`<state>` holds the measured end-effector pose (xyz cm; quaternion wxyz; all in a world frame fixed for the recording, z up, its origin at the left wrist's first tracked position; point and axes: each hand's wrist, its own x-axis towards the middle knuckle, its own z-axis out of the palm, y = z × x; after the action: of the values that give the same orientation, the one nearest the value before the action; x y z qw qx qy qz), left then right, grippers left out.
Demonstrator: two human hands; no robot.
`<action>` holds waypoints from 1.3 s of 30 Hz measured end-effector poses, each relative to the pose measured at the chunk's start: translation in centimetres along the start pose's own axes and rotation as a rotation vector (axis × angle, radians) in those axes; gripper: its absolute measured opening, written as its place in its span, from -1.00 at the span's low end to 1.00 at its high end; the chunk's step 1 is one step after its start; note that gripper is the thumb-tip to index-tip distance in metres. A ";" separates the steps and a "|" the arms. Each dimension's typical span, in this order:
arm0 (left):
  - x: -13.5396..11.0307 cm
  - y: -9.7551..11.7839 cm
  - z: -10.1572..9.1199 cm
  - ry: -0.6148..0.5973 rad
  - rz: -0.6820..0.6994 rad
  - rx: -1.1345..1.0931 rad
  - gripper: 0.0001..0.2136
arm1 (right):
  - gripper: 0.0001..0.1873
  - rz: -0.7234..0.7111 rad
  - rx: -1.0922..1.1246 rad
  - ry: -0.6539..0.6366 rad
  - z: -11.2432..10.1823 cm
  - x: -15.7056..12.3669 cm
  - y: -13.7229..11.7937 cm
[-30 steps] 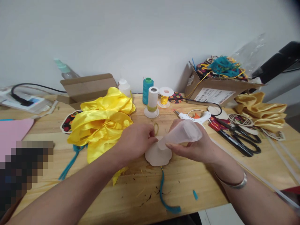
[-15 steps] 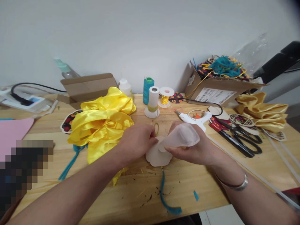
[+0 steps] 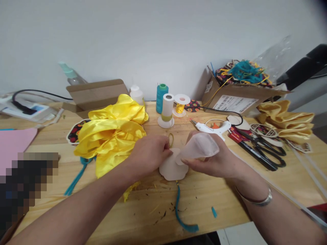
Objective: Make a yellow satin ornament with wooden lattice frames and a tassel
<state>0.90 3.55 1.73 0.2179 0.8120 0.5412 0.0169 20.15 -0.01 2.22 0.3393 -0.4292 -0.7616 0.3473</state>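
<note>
While your left hand (image 3: 150, 152) pinches a pale scalloped piece (image 3: 173, 173) by its edge, your right hand (image 3: 219, 161) wraps its fingers around a translucent bottle (image 3: 200, 147) above it.

Wooden counter (image 3: 143, 221)'s pretty cluttered: a cream cutout (image 3: 173, 174) is laid mid-front, yellow satin (image 3: 114, 127) is heaped left, a teal spool (image 3: 161, 99)'s parked behind, glue gun (image 3: 203, 128) and marker (image 3: 251, 152) are scattered right.
</note>
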 end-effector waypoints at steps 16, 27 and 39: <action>-0.2 0.3 0.1 -0.010 0.013 0.001 -0.85 | -0.73 0.078 0.081 0.002 1.0 0.0 -0.2; -0.1 0.2 0.2 -0.011 0.009 0.009 -0.85 | -0.79 -0.007 0.000 0.026 0.5 0.0 -0.1; -0.1 0.0 0.3 -0.018 0.040 0.001 -0.82 | -0.78 -0.014 0.117 -0.007 0.5 -0.3 -0.9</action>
<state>0.95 3.39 1.47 0.2218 0.8229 0.5229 0.0136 19.45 -0.71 2.58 0.3634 -0.4020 -0.7444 0.3902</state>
